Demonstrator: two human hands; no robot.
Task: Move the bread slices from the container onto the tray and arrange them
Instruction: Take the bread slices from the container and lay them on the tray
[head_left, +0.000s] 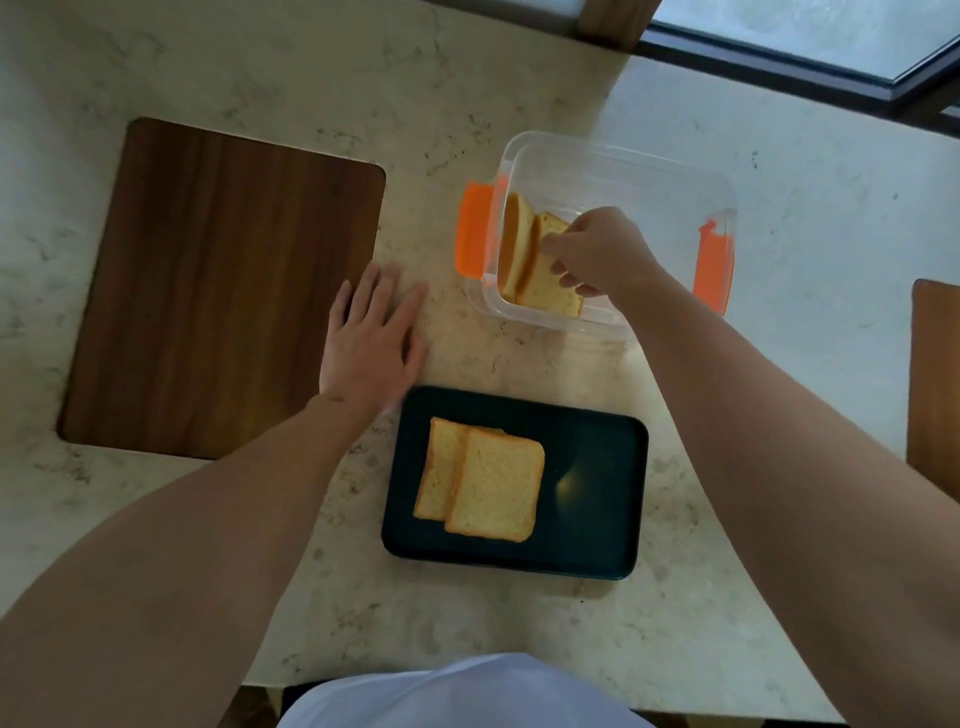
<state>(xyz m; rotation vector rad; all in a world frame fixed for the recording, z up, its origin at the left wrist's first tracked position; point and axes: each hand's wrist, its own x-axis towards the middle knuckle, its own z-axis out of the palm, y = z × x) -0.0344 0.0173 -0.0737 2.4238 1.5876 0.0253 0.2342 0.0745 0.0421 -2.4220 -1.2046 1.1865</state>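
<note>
Nearest me, two bread slices (480, 480) already lie on the dark tray (592, 499), the right one overlapping the left, both crowded toward the tray's left half; its right half is bare; I read this as the middle of the job, with the third slice now being fetched.

Beyond the tray's left corner my left hand (371, 338) lies flat and spread on the counter (519, 634), palm down, fingers together and pointing away, holding nothing; its little-finger side sits just beside the wooden board (218, 291); it looks to be only a brace.

Farther out, my right arm reaches across the tray's right side and over the near wall of the clear container (623, 166) with its orange clips (472, 228); my right hand (597, 254) is curled, knuckles up, fingertips pinched on the upper edge of the front slice (545, 286); that slice leans on edge against another slice (514, 239) behind it, both tilted toward the container's left wall; whether the slice has left the floor of the container I cannot tell.

The next move, as I judge it, calls for a straight lift clear of the wall without dragging the rear slice, then a turn to flat and a placement on the tray's bare right half; a soft slice pinched at one edge may bend or tear, so a light grip is wanted.
</note>
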